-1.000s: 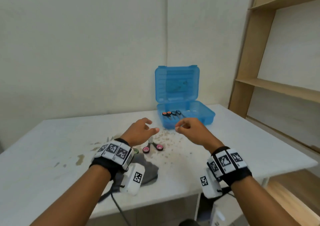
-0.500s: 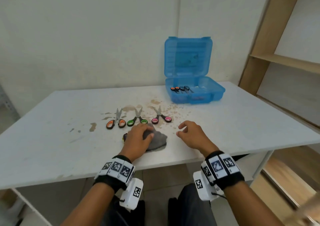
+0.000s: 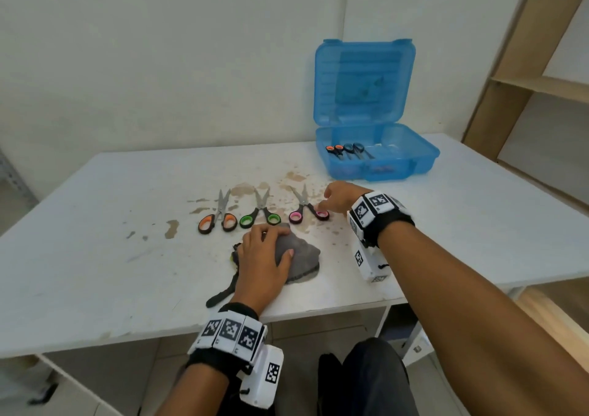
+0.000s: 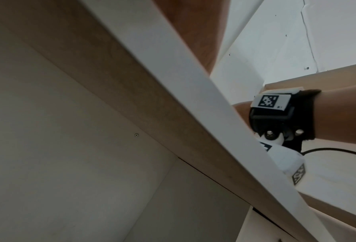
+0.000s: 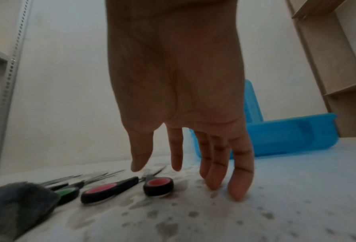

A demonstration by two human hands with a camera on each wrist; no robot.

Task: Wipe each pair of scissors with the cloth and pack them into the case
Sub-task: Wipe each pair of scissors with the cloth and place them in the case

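Three pairs of scissors lie in a row on the white table (image 3: 95, 256): orange-handled (image 3: 217, 221), green-handled (image 3: 260, 216) and pink-handled (image 3: 307, 213). My left hand (image 3: 264, 256) lies over the bunched grey cloth (image 3: 301, 256) in front of them, fingers and thumb curled round it. My right hand (image 3: 334, 198) hovers by the pink scissors' right loop. In the right wrist view its fingers (image 5: 214, 172) hang straight, holding nothing, just right of the pink scissors (image 5: 119, 188). The open blue case (image 3: 424, 163) holds two pairs (image 3: 345, 150).
Brown stains (image 3: 287, 179) spot the table around the scissors. A wooden shelf unit (image 3: 526, 80) stands at the right, close to the case. A black strap (image 3: 221, 294) trails from under the cloth toward the table's front edge. The left wrist view shows only the table's underside.
My right hand has moved forward from the table's front to the pink scissors. My left hand stays on the cloth. The camera has dropped closer.
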